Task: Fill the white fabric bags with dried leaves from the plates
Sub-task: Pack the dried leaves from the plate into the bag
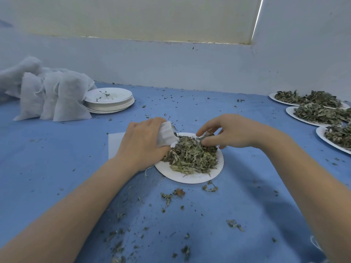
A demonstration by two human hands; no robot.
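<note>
table: blue cloth across the whole view, crumbs of leaf scattered all over it, thickest near the bottom edge.
filled bags: a heap of stuffed white sacks far left, leaning by the wall. judging by that pile, a good share of the work is done.
full plates: three more heaped plates line the right edge, well apart from the hands, so plenty is left to bag.
empty plates: a stack of used ones just beside the filled bags, a few bits on the top plate.
plate: the one in play, dead centre, white rim showing at the front.
leaves: a heap still piled on that plate, not much gone from it by the look.
flat bag: a spare white one lies flat on the cloth, partly under the left wrist.
left hand: clamped around the bag, holding it at the plate's left edge.
bag: bunched in that fist, its mouth pointing right, touching the heap. whether the mouth gapes wide i cannot tell.
right hand: over the far side of the heap, fingers curled down and pinching up a tuft of leaves.
step: mid-fill, i'd say, gathering a pinch to feed this bag.
next: carry that pinch left into the mouth; it needs the mouth held spread and low to the plate, or bits spill onto the cloth.
</note>
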